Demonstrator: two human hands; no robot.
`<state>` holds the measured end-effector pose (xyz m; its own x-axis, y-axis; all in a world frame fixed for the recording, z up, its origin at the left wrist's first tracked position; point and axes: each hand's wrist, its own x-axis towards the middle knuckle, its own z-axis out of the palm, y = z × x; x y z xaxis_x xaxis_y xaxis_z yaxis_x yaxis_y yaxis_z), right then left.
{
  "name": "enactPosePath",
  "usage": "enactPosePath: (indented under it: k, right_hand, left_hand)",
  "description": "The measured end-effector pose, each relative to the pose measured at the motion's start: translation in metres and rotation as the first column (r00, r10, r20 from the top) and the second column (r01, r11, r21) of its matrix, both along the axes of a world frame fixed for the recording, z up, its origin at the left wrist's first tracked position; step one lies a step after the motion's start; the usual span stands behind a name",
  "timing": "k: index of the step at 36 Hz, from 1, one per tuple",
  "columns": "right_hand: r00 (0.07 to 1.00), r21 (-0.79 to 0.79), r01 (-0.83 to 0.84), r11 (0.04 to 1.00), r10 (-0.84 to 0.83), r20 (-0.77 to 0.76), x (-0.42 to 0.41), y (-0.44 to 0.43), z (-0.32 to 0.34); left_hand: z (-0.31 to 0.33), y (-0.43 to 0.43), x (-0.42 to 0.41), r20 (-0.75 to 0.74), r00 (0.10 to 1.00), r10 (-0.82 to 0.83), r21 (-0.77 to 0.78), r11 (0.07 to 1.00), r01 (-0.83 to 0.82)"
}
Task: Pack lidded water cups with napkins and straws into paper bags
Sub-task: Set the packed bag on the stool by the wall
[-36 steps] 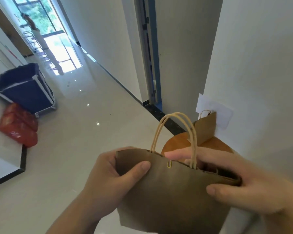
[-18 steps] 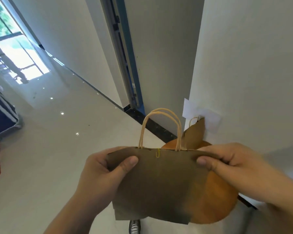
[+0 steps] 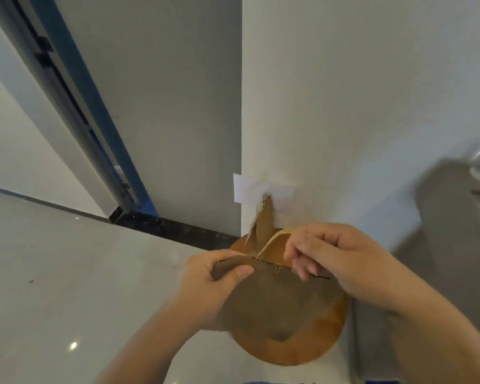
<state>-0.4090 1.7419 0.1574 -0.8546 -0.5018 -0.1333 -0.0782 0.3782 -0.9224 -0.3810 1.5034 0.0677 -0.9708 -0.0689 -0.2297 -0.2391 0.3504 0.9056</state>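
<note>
The paper bag [image 3: 275, 300] hangs mouth-up, top edge left-to-right, left hand [image 3: 211, 281] pinching 1 corner, right hand [image 3: 338, 261] curled round its handle [image 3: 269, 243], wall [image 3: 344, 106] just behind, open floor [image 3: 81, 273] left.

There are two paper bags [image 3: 277, 303] [image 3: 264, 225], two hands [image 3: 208, 286] [image 3: 344, 261], one round wooden table [image 3: 305, 349], one white paper [image 3: 250, 189] and one paper clip [image 3: 277, 269].

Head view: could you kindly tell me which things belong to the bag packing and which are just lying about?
Job: paper bag, held by left hand and right hand; second paper bag behind it.
Lying about: round wooden board, white sheet, door frame.
</note>
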Motion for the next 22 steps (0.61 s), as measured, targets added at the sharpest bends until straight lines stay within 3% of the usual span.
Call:
enactPosePath:
  k: [6, 10, 22]
  right_hand:
    - [0.921, 0.007, 0.349, 0.937, -0.345, 0.182, -0.004, -0.008, -0.038]
    - [0.840, 0.054, 0.478, 0.877, -0.474, 0.263, -0.015, -0.003, -0.061]
    - [0.645, 0.097, 0.638, 0.764, -0.599, 0.475, -0.105, 0.020, -0.163]
  left_hand:
    - [-0.048, 0.004, -0.038, -0.103, 0.983, -0.153, -0.204, 0.970, 0.129]
    - [-0.069, 0.007, -0.062, -0.193, 0.962, -0.194, -0.248, 0.958, 0.143]
    - [-0.066, -0.012, -0.110, -0.231, 0.966, -0.119, -0.309, 0.950, 0.043]
